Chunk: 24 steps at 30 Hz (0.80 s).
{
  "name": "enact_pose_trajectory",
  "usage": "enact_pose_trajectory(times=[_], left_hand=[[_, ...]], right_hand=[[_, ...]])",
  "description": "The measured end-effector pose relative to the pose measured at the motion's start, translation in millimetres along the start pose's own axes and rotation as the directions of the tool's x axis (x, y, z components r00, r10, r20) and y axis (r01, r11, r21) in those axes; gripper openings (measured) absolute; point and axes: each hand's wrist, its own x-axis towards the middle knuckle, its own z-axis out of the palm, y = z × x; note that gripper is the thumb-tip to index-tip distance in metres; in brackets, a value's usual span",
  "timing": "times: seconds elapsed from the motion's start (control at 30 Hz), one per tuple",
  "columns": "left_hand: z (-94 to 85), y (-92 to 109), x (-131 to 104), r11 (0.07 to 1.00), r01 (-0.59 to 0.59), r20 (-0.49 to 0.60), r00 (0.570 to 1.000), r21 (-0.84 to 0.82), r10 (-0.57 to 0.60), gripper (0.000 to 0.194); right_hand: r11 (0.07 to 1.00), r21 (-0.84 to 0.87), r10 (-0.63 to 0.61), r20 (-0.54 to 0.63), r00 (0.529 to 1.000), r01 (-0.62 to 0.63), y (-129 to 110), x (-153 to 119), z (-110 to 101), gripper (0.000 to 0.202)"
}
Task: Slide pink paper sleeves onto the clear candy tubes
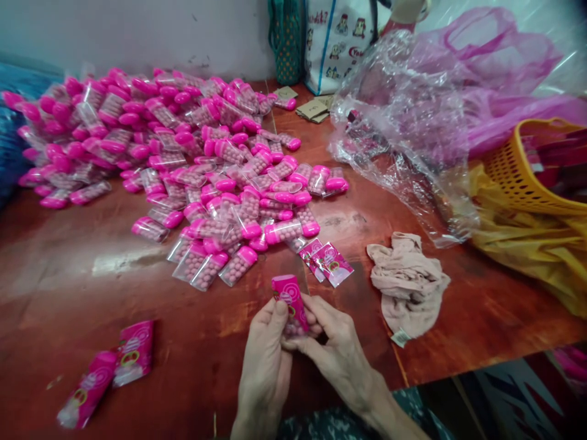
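Between both hands, near the table's front edge, is a small clear candy container (293,305) of round pink candies, with a printed pink sleeve around its upper part. My left hand (268,348) grips it from the left, thumb on the sleeve's face. From the right, my right hand (337,342) pinches its lower end, where the candies show. Just beyond the hands lie two flat printed sleeves (334,264), overlapping. Two sleeved candy containers (134,353) rest at the front left. A large heap of unsleeved pink-capped containers (229,153) spreads over the back and middle.
A crumpled beige cloth (408,287) lies to the right. Behind it are a clear plastic bag (394,116), a pink bag (499,67) and a yellow basket (518,171) on a yellow bag. Brown cardboard pieces (314,109) and a white printed bag (339,46) are at the back.
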Motion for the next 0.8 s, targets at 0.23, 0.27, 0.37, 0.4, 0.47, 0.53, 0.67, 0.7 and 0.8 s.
enact_pose_trajectory(times=[0.23, 0.27, 0.37, 0.4, 0.47, 0.53, 0.67, 0.7, 0.8], left_hand=[[-1.4, -9, -3, 1.0, -0.006, 0.042, 0.999, -0.018, 0.006, 0.022], [-2.8, -11, -4, 1.0, -0.007, 0.054, 0.998, -0.019, 0.008, 0.021], [-6.8, -13, -5, 1.0, -0.016, 0.085, 0.996, -0.016, 0.017, 0.018], [-7.6, -14, -5, 1.0, -0.016, 0.091, 0.996, -0.011, 0.017, 0.018], [-7.7, -14, -5, 1.0, -0.015, 0.099, 0.995, -0.002, 0.016, 0.019], [-6.3, -14, -4, 1.0, -0.013, 0.095, 0.995, 0.006, 0.013, 0.022], [-11.3, -9, -5, 1.0, 0.015, 0.038, 0.999, 0.024, -0.016, 0.026], [-17.5, -6, -8, 0.999, 0.014, 0.007, 1.0, 0.033, -0.014, 0.026], [-50.4, 8, -22, 0.989, -0.098, -0.148, 0.982, 0.109, 0.114, 0.027]], right_hand=[[0.999, 0.038, 0.035, 0.049, 0.998, -0.037, -2, -1, -3, 0.039], [0.999, 0.035, 0.027, 0.054, 0.998, -0.029, -3, -1, -4, 0.035], [1.0, 0.013, 0.013, 0.064, 0.998, -0.013, -4, -2, -5, 0.024], [1.0, -0.001, 0.007, 0.066, 0.998, -0.007, -5, -3, -6, 0.025], [0.999, -0.034, -0.005, 0.081, 0.997, 0.007, -4, -3, -6, 0.033], [0.998, -0.054, -0.03, 0.093, 0.995, 0.036, -3, -3, -6, 0.041], [0.99, -0.098, -0.085, 0.12, 0.989, 0.097, 1, -3, -2, 0.042], [0.982, -0.128, -0.122, 0.125, 0.985, 0.138, 1, -4, -2, 0.043], [0.912, -0.259, -0.311, 0.067, 0.948, 0.318, -5, -10, -10, 0.048]])
